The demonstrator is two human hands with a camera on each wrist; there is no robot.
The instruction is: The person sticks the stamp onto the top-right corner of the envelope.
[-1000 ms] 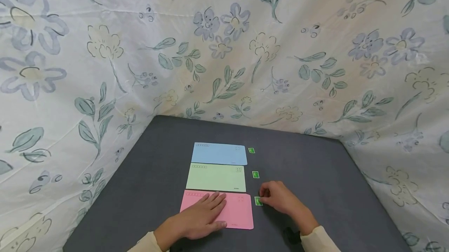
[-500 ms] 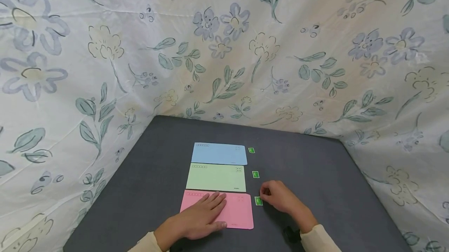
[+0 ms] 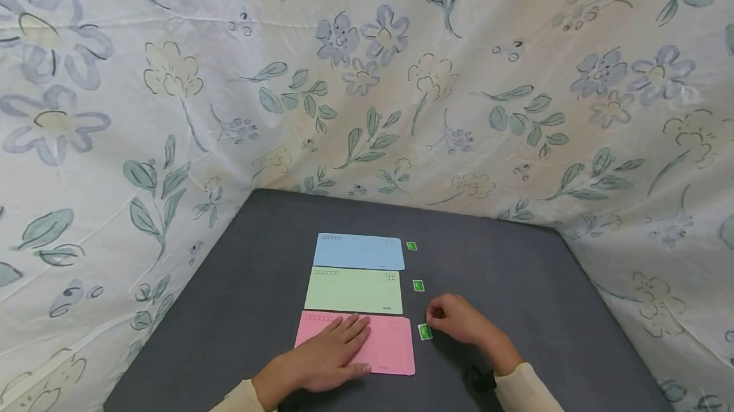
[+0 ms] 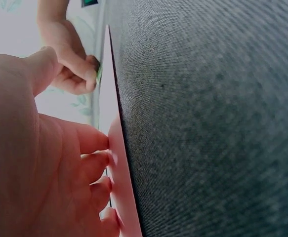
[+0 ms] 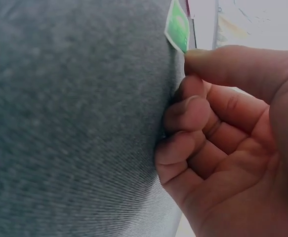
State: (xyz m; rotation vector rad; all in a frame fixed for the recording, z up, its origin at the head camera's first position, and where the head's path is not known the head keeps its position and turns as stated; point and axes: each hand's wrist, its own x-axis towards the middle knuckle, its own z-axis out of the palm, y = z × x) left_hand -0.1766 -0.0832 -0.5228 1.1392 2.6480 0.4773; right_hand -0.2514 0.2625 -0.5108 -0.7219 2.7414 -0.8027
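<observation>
My left hand (image 3: 329, 356) lies on the pink envelope (image 3: 392, 351), fingers spread out and pointing away. In the left wrist view its fingertips (image 4: 102, 150) press on the paper. Just right of that envelope, my right hand (image 3: 457, 321) pinches a small green stamp (image 3: 425, 332) with a white border. The right wrist view has thumb and forefinger on one corner of the stamp (image 5: 178, 27), which is raised at a slant off the cloth; the other fingers (image 5: 185, 116) are curled in.
Beyond the pink envelope lie a pale green envelope (image 3: 352, 291) and a blue one (image 3: 358, 251). Two more green stamps, the middle one (image 3: 418, 286) and the far one (image 3: 411, 246), lie to their right. Dark grey cloth (image 3: 504, 272) covers the table; floral curtains (image 3: 367, 81) surround it.
The near stamp has come up in the right hand's pinch, turned a little and shifted slightly right. The left hand and the envelopes have stayed in place.
</observation>
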